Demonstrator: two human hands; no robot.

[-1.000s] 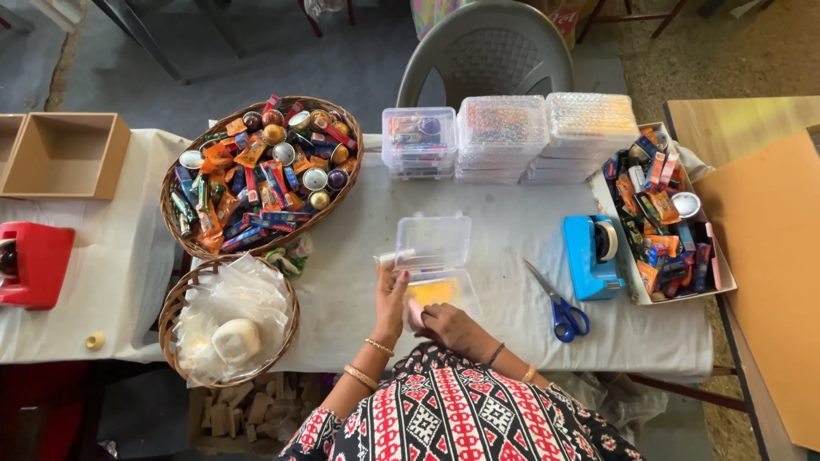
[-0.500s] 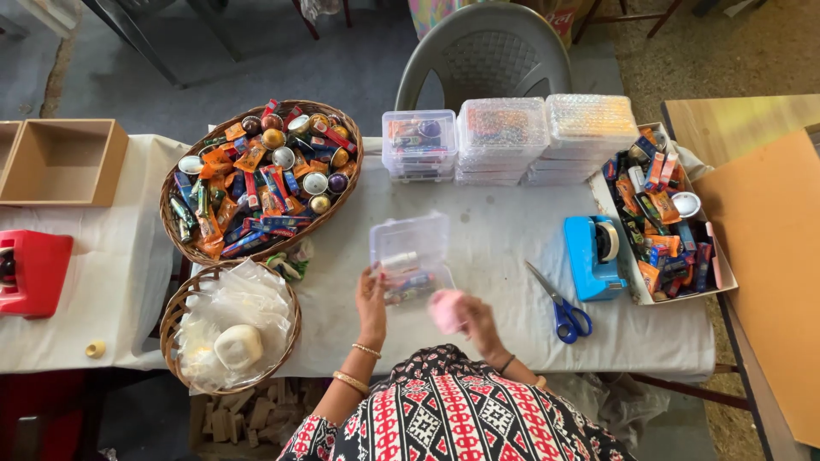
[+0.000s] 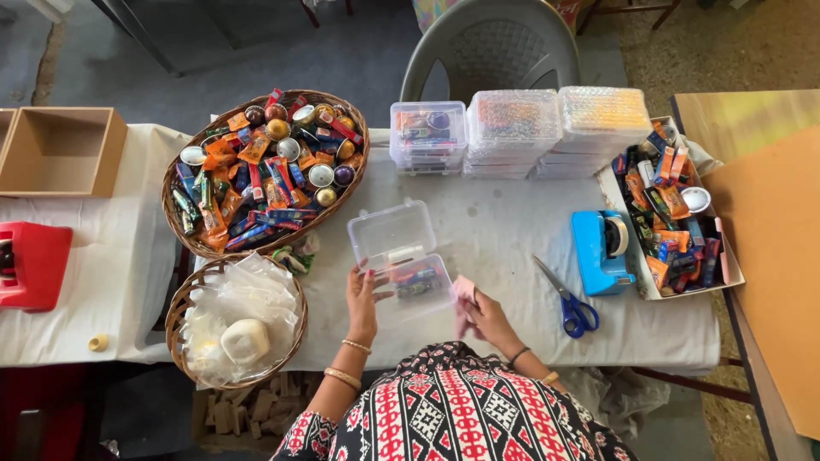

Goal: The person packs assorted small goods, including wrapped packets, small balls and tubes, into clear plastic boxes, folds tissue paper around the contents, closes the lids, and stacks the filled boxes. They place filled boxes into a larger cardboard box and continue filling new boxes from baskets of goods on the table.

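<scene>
From the head camera, looking straight down, you sit at a table covered with a white cloth (image 3: 512, 248). Directly in front of you lies a small clear plastic box (image 3: 408, 271), rectangular with rounded corners. Its hinged lid stands open and leans away from you, and the base holds a few small wrapped items in red, blue and orange. The box rests on the cloth, just below a big wicker basket of sweets (image 3: 265, 171).

Your left hand (image 3: 363, 294) lies at the near left edge of the box, fingers spread and touching its rim; it grips nothing. Your right hand (image 3: 489, 318) is just right of the box, fingers curled around a small pink piece (image 3: 464, 294) of paper or cloth, pinched upright beside the box's right corner.

To your left, a smaller wicker basket (image 3: 235, 320) holds crumpled clear plastic bags and a pale round lump. At the far edge of the table stand stacks of closed clear boxes (image 3: 512, 132). To your right lie blue-handled scissors (image 3: 568, 303), a blue tape dispenser (image 3: 602, 250), and a shallow tray (image 3: 675, 213) of more wrapped sweets. A grey plastic chair (image 3: 491, 43) stands beyond the table.
</scene>
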